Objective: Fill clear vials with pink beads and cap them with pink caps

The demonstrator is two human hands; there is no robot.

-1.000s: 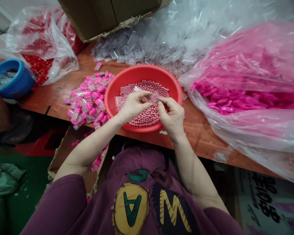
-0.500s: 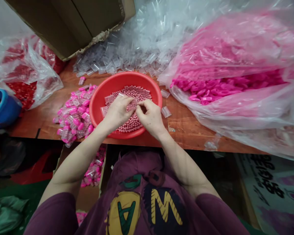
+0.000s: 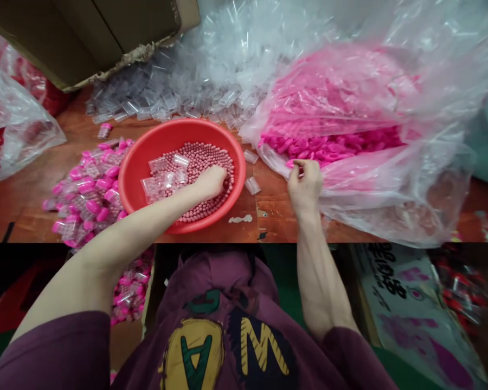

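Note:
My left hand (image 3: pixel 212 183) is down in the red bowl (image 3: pixel 124 187), its fingers curled against the pink beads (image 3: pixel 203 154); what they hold is hidden under the hand. Several small clear plastic cases (image 3: pixel 156 184) lie on the beads to its left. Over by the front edge of the plastic bag (image 3: pixel 361 179), my right hand (image 3: pixel 306 181) has its fingers closed in a pinch at a small bright pink cap (image 3: pixel 290 163). Behind that hand, a heap of pink caps (image 3: pixel 337 146) shows through the bag's opening.
Left of the bowl is a pile of bead-filled cases with pink caps (image 3: pixel 91 189). Clear empty cases (image 3: pixel 179 92) are heaped at the back, beside a cardboard box (image 3: pixel 106 38). Two loose cases (image 3: pixel 252 185) lie right of the bowl. A bag of red pieces (image 3: pixel 20 119) sits far left.
My hands were together over the bowl at a clear case; now they are apart. The right has moved right to the bag of caps, and the left has lowered into the beads. The view has shifted right.

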